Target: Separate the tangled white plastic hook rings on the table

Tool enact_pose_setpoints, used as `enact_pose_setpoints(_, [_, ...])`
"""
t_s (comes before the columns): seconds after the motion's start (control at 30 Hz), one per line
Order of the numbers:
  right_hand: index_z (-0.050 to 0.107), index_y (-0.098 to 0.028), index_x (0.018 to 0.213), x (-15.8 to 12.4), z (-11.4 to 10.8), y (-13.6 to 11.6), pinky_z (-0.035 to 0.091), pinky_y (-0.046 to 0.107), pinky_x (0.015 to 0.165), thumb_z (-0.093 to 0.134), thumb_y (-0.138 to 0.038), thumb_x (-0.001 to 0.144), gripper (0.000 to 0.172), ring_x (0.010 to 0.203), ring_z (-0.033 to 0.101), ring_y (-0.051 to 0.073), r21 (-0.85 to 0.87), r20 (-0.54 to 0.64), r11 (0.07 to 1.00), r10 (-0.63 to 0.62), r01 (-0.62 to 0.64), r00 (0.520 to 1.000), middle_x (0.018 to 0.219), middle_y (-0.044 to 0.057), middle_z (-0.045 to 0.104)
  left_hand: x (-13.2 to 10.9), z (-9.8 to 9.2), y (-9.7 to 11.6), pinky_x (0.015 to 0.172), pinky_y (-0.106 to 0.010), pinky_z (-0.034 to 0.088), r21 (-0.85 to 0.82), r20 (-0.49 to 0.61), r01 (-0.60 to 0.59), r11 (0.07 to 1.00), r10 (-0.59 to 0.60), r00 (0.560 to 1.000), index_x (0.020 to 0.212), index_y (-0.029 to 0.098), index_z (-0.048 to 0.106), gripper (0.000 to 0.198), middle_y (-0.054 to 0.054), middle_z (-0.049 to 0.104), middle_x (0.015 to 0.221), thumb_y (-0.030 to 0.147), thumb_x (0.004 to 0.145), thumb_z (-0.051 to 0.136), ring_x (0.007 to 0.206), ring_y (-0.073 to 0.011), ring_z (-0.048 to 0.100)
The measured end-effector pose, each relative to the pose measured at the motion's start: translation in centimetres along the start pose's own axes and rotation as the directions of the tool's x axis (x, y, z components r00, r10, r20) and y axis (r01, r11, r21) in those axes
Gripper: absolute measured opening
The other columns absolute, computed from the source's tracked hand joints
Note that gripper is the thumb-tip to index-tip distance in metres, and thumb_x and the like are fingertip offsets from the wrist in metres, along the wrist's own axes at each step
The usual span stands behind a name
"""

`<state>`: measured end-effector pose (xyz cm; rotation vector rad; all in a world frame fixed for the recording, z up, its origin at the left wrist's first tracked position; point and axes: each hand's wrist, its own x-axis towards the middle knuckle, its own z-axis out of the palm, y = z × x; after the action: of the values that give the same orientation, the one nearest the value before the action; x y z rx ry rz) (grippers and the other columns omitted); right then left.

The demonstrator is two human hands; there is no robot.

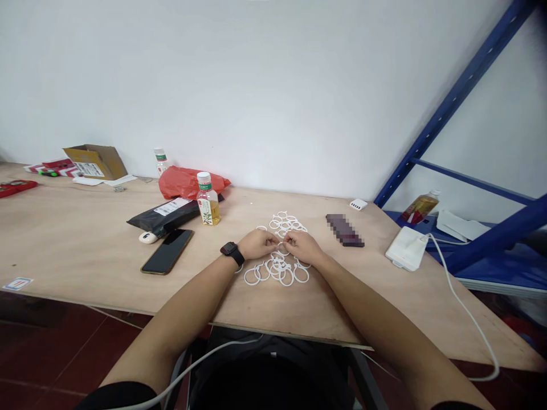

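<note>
— Pinching with left-hand grip point(257, 245) and right-hand grip point(304, 247)?
— Yes, on one thin white plastic ring point(284, 254), between both sets of fingertips.
— More white rings point(280, 267)?
— Heaped beyond and nearer, on pale wooden bench point(85, 239).

Probably a workshop — plywood bench point(85, 245), blue metal rack point(458, 97).

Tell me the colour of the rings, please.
The rings are white; the head view shows them best.

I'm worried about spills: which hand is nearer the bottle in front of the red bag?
Left. The left hand is below and right of the bottle in view; the right hand lies farther right.
</note>
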<state>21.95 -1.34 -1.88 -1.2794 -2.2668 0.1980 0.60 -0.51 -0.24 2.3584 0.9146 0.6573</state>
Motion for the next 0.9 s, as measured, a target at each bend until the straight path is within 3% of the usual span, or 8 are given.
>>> enact_pose_setpoints(0.23, [0.063, -0.022, 0.074, 0.0, 0.1, -0.6, 0.041, 0.024, 0.059, 0.058, -0.019, 0.079, 0.008, 0.063, 0.059, 0.014, 0.107, -0.171, 0.989, 0.118, -0.1, 0.978, 0.07, -0.002, 0.067, 0.5, 0.8, -0.6, 0.062, -0.024, 0.047, -0.297, -0.173, 0.042, 0.954, -0.097, 0.98, 0.097, 0.013, 0.072, 0.032, -0.004, 0.071, 0.08, 0.036, 0.075, 0.07, 0.066, -0.0127, 0.06])
enact_pose_setpoints(0.33, [0.063, -0.021, 0.072, 0.0, 0.1, -0.8, 0.041, 0.024, 0.058, 0.057, -0.022, 0.079, 0.009, 0.06, 0.057, 0.013, 0.163, -0.198, 0.981, 0.137, -0.105, 0.971, 0.068, -0.002, 0.067, 0.9, 1.2, -1.0, 0.066, -0.026, 0.05, -0.464, -0.179, 0.057, 0.884, -0.157, 0.971, 0.09, 0.01, 0.071, 0.034, -0.006, 0.072, 0.082, 0.038, 0.071, 0.074, 0.07, -0.0142, 0.063])
enact_pose_setpoints(0.43, [0.063, -0.021, 0.073, 0.0, 0.1, -1.0, 0.041, 0.024, 0.057, 0.058, -0.025, 0.08, 0.009, 0.059, 0.057, 0.013, 0.207, -0.22, 0.972, 0.155, -0.109, 0.963, 0.067, -0.002, 0.066, 1.1, 1.3, -1.1, 0.068, -0.027, 0.051, -0.527, -0.167, 0.051, 0.848, -0.162, 0.973, 0.087, 0.01, 0.071, 0.035, -0.007, 0.073, 0.084, 0.04, 0.071, 0.074, 0.071, -0.015, 0.064])
enact_pose_setpoints(0.63, [0.068, -0.021, 0.085, 0.0, -0.2, -1.3, 0.045, 0.027, 0.063, 0.06, -0.027, 0.083, 0.01, 0.065, 0.057, 0.014, 0.218, -0.274, 0.976, 0.044, 0.017, 0.961, 0.081, 0.002, 0.068, 0.6, 0.9, -0.4, 0.066, -0.025, 0.049, -0.375, -0.248, -0.019, 0.927, -0.081, 0.965, 0.083, 0.012, 0.071, 0.029, -0.006, 0.072, 0.079, 0.04, 0.078, 0.069, 0.07, -0.0147, 0.063])
enact_pose_setpoints(0.73, [0.069, -0.022, 0.098, 0.1, -0.4, -1.4, 0.047, 0.029, 0.068, 0.059, -0.033, 0.087, 0.018, 0.071, 0.057, 0.015, 0.261, -0.267, 0.958, -0.05, 0.122, 0.962, 0.092, 0.005, 0.067, 0.3, 0.7, 0.1, 0.067, -0.025, 0.048, -0.275, -0.29, -0.064, 0.959, -0.02, 0.957, 0.084, 0.013, 0.07, 0.027, -0.005, 0.072, 0.08, 0.039, 0.082, 0.065, 0.072, -0.0146, 0.063])
enact_pose_setpoints(0.9, [0.065, -0.023, 0.113, 0.0, -0.3, -1.6, 0.05, 0.03, 0.069, 0.066, -0.034, 0.082, 0.032, 0.07, 0.055, 0.014, 0.293, -0.221, 0.943, -0.096, 0.16, 0.971, 0.106, 0.006, 0.064, 0.5, 0.8, 0.2, 0.072, -0.026, 0.048, -0.157, -0.375, -0.091, 0.983, 0.026, 0.927, 0.089, 0.014, 0.067, 0.024, -0.004, 0.069, 0.082, 0.036, 0.088, 0.056, 0.075, -0.0142, 0.061])
